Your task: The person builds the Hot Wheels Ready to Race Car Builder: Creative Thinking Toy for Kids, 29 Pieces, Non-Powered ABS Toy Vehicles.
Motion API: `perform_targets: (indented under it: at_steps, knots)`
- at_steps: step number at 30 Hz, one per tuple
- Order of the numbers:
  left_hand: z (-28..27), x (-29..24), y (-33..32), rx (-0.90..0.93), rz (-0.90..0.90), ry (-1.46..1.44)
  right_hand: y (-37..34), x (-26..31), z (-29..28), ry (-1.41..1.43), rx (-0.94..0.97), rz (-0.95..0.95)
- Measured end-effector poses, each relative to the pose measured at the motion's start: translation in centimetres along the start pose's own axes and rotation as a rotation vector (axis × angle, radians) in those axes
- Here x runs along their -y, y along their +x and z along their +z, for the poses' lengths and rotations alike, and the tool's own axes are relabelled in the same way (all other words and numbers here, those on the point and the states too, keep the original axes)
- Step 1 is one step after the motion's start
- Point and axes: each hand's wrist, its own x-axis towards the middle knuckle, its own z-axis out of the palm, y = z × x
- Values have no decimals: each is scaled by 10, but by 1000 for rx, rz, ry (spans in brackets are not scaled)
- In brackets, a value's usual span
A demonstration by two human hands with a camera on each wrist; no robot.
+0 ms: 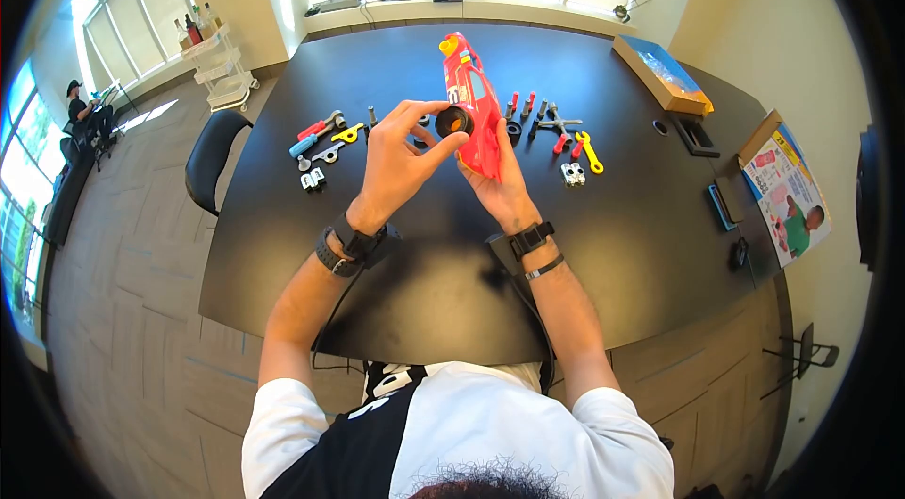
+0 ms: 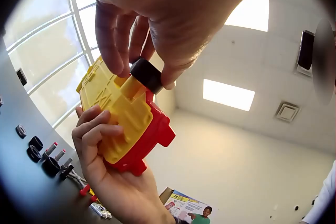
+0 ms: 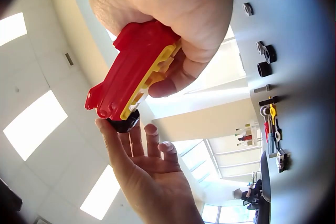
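A red toy car [image 1: 479,108] is raised above the table, its yellow underside [image 2: 113,121] facing the left wrist camera. My right hand [image 1: 502,186] grips the car's body, with fingers curled over the underside in the left wrist view. My left hand [image 1: 396,160] pinches a black toy wheel [image 2: 147,75] between thumb and fingers, at the side of the car. In the right wrist view the wheel [image 3: 127,123] sits against the car's lower end, with the left thumb right at its rim. The wheel's inner fit on the car is hidden.
Toy tools [image 1: 330,130] lie left of the hands. At the right are a grey cross wrench [image 1: 560,121], a yellow wrench [image 1: 591,152], a silver engine piece [image 1: 572,175] and several bolts and wheels. An open box [image 1: 665,75] and a printed box [image 1: 787,188] stand farther right.
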Motion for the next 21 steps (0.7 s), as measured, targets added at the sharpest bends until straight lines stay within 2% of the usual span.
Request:
perform_targets:
  at_steps: [7, 10, 12, 15, 16, 18, 19, 21]
  knots:
    - [-3, 5, 1, 72, -12, 44, -5, -1, 2, -6, -19, 7]
    - [0, 7, -1, 97, -23, -44, -9, 1, 0, -12, -11, 13]
    - [-3, 7, -5, 126, 37, -7, -12, 2, 2, -19, -8, 9]
    - [-7, 4, -12, 94, 40, -22, -17, 5, 8, -28, -33, -6]
    - [-12, 13, -13, 95, 38, -22, -19, 5, 5, -19, -50, -4]
    - [-21, 36, -19, 208, 17, -8, -23, 7, 0, -5, -76, -3]
    - [-23, 23, -19, 150, -31, -5, -27, 8, 0, 18, -101, 10]
    - [-28, 33, -17, 115, -44, 24, -30, 10, -3, 43, -127, 22]
